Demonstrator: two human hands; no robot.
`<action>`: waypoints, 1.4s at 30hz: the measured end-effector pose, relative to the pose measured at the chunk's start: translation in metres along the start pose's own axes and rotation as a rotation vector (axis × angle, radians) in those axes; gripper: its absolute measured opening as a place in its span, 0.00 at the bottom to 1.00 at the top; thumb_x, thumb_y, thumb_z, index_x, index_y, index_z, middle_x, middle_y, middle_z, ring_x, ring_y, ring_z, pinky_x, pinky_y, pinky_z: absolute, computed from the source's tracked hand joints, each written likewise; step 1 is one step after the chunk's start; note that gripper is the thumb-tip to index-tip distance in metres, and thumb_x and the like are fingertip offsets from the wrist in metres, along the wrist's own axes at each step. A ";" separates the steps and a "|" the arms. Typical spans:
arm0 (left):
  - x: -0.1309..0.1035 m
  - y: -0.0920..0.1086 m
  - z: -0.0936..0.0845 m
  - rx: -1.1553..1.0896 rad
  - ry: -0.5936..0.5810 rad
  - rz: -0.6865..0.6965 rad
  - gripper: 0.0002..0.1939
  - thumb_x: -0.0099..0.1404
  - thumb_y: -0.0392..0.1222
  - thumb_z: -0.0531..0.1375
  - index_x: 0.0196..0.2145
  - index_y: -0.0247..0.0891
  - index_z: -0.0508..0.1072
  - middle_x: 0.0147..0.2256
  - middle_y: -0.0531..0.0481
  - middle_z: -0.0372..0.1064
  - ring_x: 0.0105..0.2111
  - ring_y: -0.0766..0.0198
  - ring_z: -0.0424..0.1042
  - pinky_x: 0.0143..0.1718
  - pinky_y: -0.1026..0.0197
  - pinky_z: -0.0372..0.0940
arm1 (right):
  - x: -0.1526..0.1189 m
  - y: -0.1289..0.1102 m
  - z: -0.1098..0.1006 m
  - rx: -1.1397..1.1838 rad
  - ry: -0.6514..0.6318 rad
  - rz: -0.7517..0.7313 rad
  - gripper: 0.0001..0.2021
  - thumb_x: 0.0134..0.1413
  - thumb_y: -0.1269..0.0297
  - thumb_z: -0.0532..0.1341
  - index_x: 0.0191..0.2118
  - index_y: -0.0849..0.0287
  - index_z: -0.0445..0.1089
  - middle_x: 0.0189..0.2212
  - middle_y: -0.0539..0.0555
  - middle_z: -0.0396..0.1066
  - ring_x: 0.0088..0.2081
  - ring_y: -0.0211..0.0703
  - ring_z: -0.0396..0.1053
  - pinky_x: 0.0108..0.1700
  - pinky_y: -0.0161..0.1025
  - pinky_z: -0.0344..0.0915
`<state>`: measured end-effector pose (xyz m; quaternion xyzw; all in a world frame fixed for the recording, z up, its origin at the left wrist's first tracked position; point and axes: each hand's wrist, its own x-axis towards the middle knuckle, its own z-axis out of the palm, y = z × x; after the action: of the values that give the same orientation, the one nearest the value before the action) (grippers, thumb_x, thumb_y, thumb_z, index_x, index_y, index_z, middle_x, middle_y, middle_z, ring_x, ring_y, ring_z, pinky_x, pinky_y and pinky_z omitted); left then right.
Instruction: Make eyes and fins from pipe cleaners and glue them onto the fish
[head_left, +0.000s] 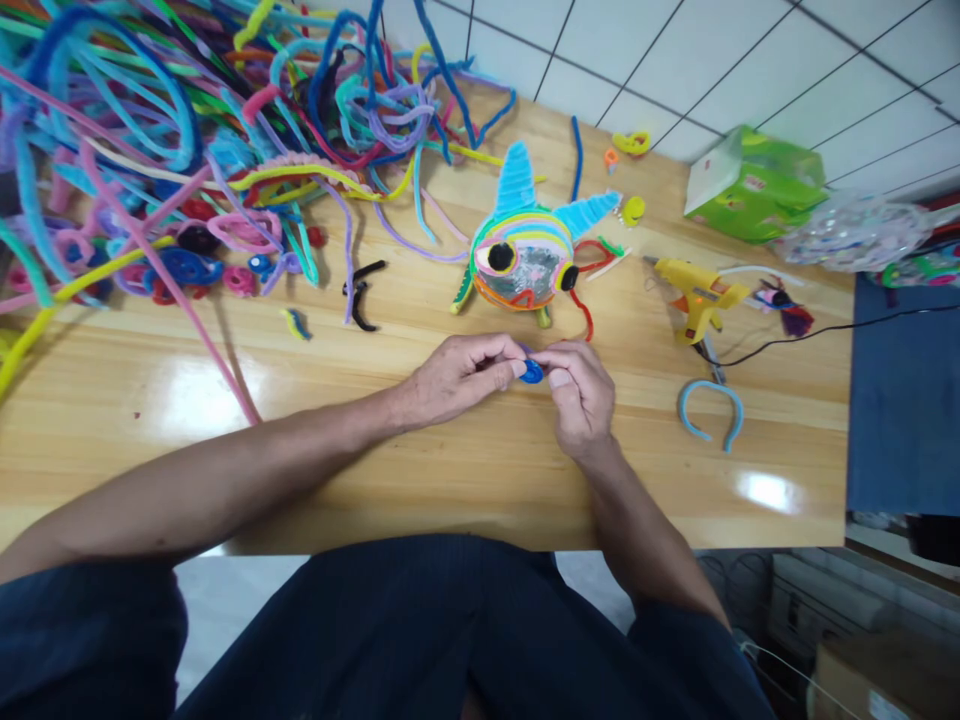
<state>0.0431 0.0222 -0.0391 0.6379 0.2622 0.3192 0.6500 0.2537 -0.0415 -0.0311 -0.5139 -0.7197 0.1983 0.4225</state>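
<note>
Blue pipe-cleaner coil [532, 372] sits pinched between the closed fingers of left hand [457, 378] and right hand [577, 395], equally near both, just above the tabletop [420, 470].

Glossy varnished wood table [480, 480], fuzzy chenille pipe cleaners [187, 150], yellow plastic glue gun [697, 295].

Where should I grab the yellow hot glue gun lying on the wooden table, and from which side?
Grip the yellow hot glue gun by its handle, which points toward the table's near edge, probably coming from that near side. Its nozzle points left toward the striped pipe-cleaner fish figure, and its black cord trails right, so avoid both ends.
</note>
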 end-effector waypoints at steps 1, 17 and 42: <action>0.000 0.000 0.000 -0.002 0.005 0.001 0.13 0.76 0.48 0.61 0.39 0.36 0.78 0.28 0.54 0.69 0.28 0.68 0.63 0.31 0.65 0.60 | 0.000 0.000 0.000 -0.009 0.004 0.003 0.14 0.76 0.61 0.55 0.49 0.51 0.81 0.43 0.55 0.80 0.44 0.47 0.78 0.47 0.48 0.75; 0.000 -0.002 0.002 -0.051 0.104 -0.046 0.12 0.75 0.46 0.62 0.38 0.35 0.78 0.27 0.54 0.66 0.26 0.68 0.60 0.27 0.65 0.56 | -0.008 0.003 0.009 0.219 0.458 0.029 0.09 0.66 0.58 0.68 0.37 0.51 0.68 0.27 0.45 0.65 0.26 0.38 0.62 0.28 0.39 0.61; -0.003 -0.001 0.004 0.025 0.100 0.001 0.10 0.74 0.43 0.61 0.38 0.36 0.80 0.30 0.51 0.75 0.29 0.68 0.68 0.33 0.65 0.64 | -0.009 -0.007 0.023 0.116 0.121 0.315 0.06 0.64 0.60 0.65 0.36 0.54 0.74 0.25 0.46 0.74 0.25 0.37 0.68 0.31 0.37 0.68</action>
<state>0.0445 0.0173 -0.0405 0.6293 0.2981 0.3479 0.6278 0.2322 -0.0490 -0.0422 -0.6063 -0.5908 0.2718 0.4577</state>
